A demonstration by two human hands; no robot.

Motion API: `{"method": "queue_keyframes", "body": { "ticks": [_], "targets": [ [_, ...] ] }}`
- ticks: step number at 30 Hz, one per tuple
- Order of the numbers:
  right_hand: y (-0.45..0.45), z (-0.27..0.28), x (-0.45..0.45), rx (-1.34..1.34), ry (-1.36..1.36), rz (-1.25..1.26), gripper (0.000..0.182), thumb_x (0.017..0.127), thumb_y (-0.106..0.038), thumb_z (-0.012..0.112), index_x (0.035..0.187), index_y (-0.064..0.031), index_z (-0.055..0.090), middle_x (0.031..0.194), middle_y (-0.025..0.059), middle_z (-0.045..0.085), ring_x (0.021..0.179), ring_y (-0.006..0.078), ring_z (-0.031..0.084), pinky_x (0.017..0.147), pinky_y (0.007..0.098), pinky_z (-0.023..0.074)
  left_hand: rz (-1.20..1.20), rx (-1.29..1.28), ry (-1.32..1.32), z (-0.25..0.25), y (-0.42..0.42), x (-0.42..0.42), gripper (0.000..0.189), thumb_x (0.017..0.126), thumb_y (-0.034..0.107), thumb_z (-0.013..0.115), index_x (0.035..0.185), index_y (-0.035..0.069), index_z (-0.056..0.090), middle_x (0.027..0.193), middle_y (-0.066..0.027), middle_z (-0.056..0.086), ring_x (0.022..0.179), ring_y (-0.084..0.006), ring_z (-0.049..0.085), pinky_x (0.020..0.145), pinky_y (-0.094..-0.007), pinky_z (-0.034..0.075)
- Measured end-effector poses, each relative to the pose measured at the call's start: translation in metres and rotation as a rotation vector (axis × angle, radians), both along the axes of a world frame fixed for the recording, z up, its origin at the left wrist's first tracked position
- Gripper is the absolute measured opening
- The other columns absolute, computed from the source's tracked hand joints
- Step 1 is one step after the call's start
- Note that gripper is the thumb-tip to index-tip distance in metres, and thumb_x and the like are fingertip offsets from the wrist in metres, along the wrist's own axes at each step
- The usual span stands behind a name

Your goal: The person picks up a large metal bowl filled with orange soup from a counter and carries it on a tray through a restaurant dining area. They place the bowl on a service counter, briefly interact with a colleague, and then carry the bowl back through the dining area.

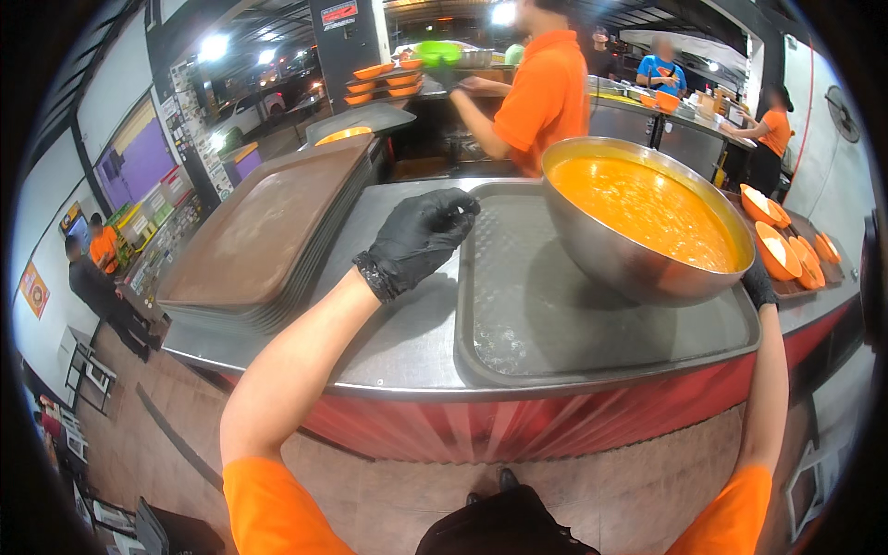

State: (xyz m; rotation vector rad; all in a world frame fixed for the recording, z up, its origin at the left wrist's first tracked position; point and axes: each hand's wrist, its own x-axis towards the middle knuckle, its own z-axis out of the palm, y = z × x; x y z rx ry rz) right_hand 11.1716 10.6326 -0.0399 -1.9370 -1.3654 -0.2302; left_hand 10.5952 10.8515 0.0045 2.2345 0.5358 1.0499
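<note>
A large steel mixing bowl [624,267] of orange sauce [642,208] tilts slightly over a grey serving tray [513,347] on the metal counter. My right hand [760,281], in a black glove, grips the bowl's right side; most of its fingers are hidden behind the bowl. My left hand [423,239], also black-gloved, is raised beside the tray's left edge with its fingers curled, and a small white spot shows at the fingertips. Whether it holds something there is unclear. Whether the bowl touches the tray cannot be told.
Stacked brown trays [257,229] stand at the left. Orange bowls [778,250] with white contents sit on a brown tray at the right. Across the counter a person in an orange shirt [548,90] handles a green bowl [438,52] near stacked orange bowls. Other people stand farther off.
</note>
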Motion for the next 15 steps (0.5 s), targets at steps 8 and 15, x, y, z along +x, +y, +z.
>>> {"method": "queue_keyframes", "body": {
  "ticks": [8, 15],
  "targets": [
    [0.010, -0.016, 0.028, 0.026, -0.047, 0.034, 0.032, 0.090, -0.019, 0.055, 0.112, 0.0036, 0.060, 0.115, 0.0216, 0.062, 0.109, 0.0281, 0.057, 0.096, 0.0367, 0.0422, 0.197, 0.241, 0.117, 0.011, -0.014, -0.009, 0.030, 0.088, 0.017, 0.067, 0.067, -0.001, 0.056, 0.056, -0.0077, 0.038, 0.056, -0.0112, 0.031, 0.051, -0.0303, 0.034],
    [0.013, -0.037, 0.065, -0.035, -0.031, 0.054, 0.041, 0.094, -0.022, 0.053, 0.128, 0.0007, 0.049, 0.134, 0.0189, 0.050, 0.125, 0.0268, 0.046, 0.107, 0.0350, 0.0337, 0.328, 0.718, 0.024, 0.014, -0.025, -0.006, 0.033, 0.083, 0.021, 0.068, 0.059, 0.005, 0.052, 0.053, -0.0125, 0.043, 0.047, -0.0261, 0.039, 0.047, -0.0364, 0.037]
  ]
}}
